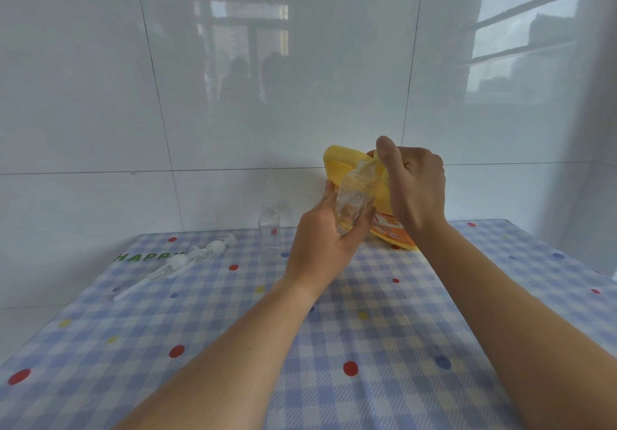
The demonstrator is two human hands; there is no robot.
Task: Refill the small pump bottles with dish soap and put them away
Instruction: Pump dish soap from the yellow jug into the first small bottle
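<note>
Left hand (329, 239) is gripping small clear plastic bottle (352, 202) at spout of big yellow plastic soap jug (337, 162); right hand (417, 189) is clasping jug's pump. Orange label (387, 229) unreadable; blue checked tablecloth (384, 312) left of jug is showing "HAPP".

Gripping a small clear bottle (350, 202) in the left hand (320, 246), tilting its mouth against the spout (370, 163) of a yellow soap jug (337, 162), clutching the jug's top with the right hand (417, 189).

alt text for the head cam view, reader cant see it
A person's left hand holds a small clear bottle tilted at the spout of a yellow soap jug, whose pump the right hand grips. On the checked tablecloth, a second bottle stands open, with two pump tops lying left of it.
</note>
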